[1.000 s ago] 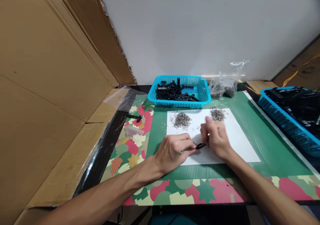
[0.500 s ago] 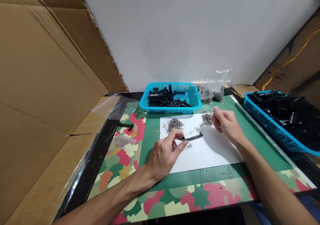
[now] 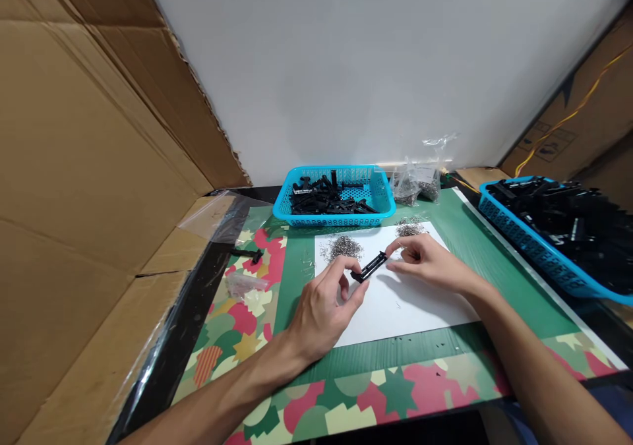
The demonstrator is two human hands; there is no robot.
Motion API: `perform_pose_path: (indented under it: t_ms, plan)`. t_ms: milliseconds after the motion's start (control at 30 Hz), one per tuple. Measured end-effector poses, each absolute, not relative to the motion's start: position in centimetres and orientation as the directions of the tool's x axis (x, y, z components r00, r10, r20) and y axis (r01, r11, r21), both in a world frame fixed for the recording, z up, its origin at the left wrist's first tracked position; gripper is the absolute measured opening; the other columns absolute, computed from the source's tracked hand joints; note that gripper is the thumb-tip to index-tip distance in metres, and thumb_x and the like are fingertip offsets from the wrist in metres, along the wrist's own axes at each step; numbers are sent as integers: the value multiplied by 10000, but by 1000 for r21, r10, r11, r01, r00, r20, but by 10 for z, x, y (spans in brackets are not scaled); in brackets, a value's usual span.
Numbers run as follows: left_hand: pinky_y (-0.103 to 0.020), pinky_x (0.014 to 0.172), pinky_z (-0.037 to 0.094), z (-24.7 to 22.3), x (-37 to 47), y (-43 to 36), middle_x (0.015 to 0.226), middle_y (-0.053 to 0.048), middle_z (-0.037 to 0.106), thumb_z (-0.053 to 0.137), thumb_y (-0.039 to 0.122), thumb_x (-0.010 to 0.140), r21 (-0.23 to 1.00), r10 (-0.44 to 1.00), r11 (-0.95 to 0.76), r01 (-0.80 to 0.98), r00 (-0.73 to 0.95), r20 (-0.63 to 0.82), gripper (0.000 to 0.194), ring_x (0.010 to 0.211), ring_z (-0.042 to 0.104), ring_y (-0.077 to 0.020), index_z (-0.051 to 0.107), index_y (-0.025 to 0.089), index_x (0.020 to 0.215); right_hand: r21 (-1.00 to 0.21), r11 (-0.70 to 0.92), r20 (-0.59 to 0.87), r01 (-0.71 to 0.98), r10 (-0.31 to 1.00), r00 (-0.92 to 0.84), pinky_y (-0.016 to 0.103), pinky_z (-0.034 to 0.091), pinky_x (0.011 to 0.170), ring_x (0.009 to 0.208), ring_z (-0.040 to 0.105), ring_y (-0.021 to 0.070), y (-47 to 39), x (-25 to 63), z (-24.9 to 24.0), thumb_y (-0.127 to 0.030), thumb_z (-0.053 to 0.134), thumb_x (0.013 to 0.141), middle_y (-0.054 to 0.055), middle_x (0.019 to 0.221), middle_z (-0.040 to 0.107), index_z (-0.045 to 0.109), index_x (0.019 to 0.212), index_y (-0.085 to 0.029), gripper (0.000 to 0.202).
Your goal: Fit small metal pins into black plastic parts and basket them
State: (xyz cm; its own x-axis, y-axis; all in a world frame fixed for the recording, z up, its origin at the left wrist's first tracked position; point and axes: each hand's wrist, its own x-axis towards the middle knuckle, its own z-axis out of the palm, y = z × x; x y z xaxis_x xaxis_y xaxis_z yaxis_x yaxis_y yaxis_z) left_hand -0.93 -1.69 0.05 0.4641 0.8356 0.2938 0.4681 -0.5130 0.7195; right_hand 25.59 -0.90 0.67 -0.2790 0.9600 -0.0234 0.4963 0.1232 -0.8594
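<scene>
A narrow black plastic part [image 3: 370, 267], with a long slot along it, is held tilted above the white sheet. My left hand [image 3: 329, 306] pinches its lower left end between thumb and fingers. At the upper right end, my right hand [image 3: 425, 260] has its index finger and thumb closed in on the tip. Whether a small piece sits between those fingertips is hidden. Behind my left hand lies a heap of tiny metal pieces [image 3: 345, 248]; a second small metal heap [image 3: 410, 229] lies beyond my right hand.
A blue basket [image 3: 333, 219] of black parts stands at the back. Another blue basket [image 3: 554, 264], piled with black parts, is on the right. Plastic bags [image 3: 418, 184] of metal pieces lean by the wall. One black part [image 3: 247, 254] and a clear bag [image 3: 246, 284] lie left.
My right hand has moved left and down from the far metal heap to the black plastic part's end. The part has turned, showing its slotted face; my left hand keeps its hold.
</scene>
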Motion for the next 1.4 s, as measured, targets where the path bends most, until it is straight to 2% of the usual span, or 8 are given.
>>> perform_pose_path:
  t_ms: [100, 333, 533, 633, 767, 1000, 1233, 1400]
  plan:
    - [-212, 571, 424, 2, -9, -16, 747, 67, 555, 656, 307, 997, 728, 832, -508, 461, 482, 275, 135, 654, 591, -118, 590, 246, 1098, -926, 70, -52, 372, 950, -308, 271, 205, 531, 552, 279, 95, -11, 254, 9, -482, 774, 900, -101, 581, 355, 767, 1141, -91, 460]
    - [-219, 610, 466, 3, -10, -14, 929, 27, 655, 567, 256, 1041, 719, 789, -549, 427, 549, 277, 105, 668, 603, -110, 601, 255, 1140, -973, 49, -12, 226, 965, -261, 260, 186, 514, 527, 236, 86, -11, 251, 9, -566, 798, 858, -114, 558, 303, 766, 979, -123, 461]
    - [-230, 530, 446, 2, -12, -11, 793, 54, 595, 578, 325, 1030, 717, 866, -479, 507, 406, 291, 394, 508, 497, -112, 511, 266, 1414, -927, 189, 231, 324, 968, 96, 265, 225, 511, 518, 304, 104, -3, 250, 9, -531, 736, 886, -87, 553, 355, 757, 918, -124, 409]
    - [-246, 567, 490, 3, -13, -7, 837, 23, 605, 545, 339, 1039, 717, 862, -494, 492, 387, 328, 299, 549, 532, -126, 570, 247, 1322, -809, 175, 428, 561, 830, 358, 276, 262, 532, 512, 332, 118, -3, 268, 17, -482, 707, 887, -73, 535, 368, 764, 816, -136, 358]
    - [-263, 595, 526, 5, -13, -3, 940, -15, 644, 521, 351, 1040, 717, 855, -508, 477, 380, 353, 242, 646, 608, -156, 610, 253, 1242, -647, -130, 613, 751, 498, 614, 313, 341, 570, 491, 448, 170, -22, 312, 31, -494, 662, 894, -12, 513, 501, 823, 843, -113, 416]
    - [-266, 607, 521, 4, -11, -4, 1171, -44, 673, 481, 328, 1057, 717, 828, -542, 439, 427, 364, 209, 677, 615, -143, 628, 255, 1185, -530, -667, 475, 524, 279, 835, 392, 331, 606, 691, 644, 346, -66, 366, 51, -548, 637, 892, 222, 901, 789, 863, 1146, -186, 496]
    - [-266, 643, 528, 6, -11, -7, 1256, -36, 667, 481, 285, 1054, 719, 816, -550, 425, 456, 355, 200, 695, 632, -133, 655, 255, 1149, -596, -657, 426, 462, 229, 875, 405, 369, 580, 648, 625, 329, -81, 386, 54, -592, 669, 816, 190, 879, 792, 886, 1038, -271, 448]
    - [-268, 644, 520, 5, -12, -7, 1221, -42, 660, 472, 262, 1054, 708, 804, -568, 421, 470, 365, 196, 708, 635, -135, 632, 252, 1167, -495, -721, 392, 485, 312, 865, 422, 385, 583, 659, 643, 354, -83, 405, 49, -541, 681, 785, 201, 846, 783, 898, 974, -270, 396]
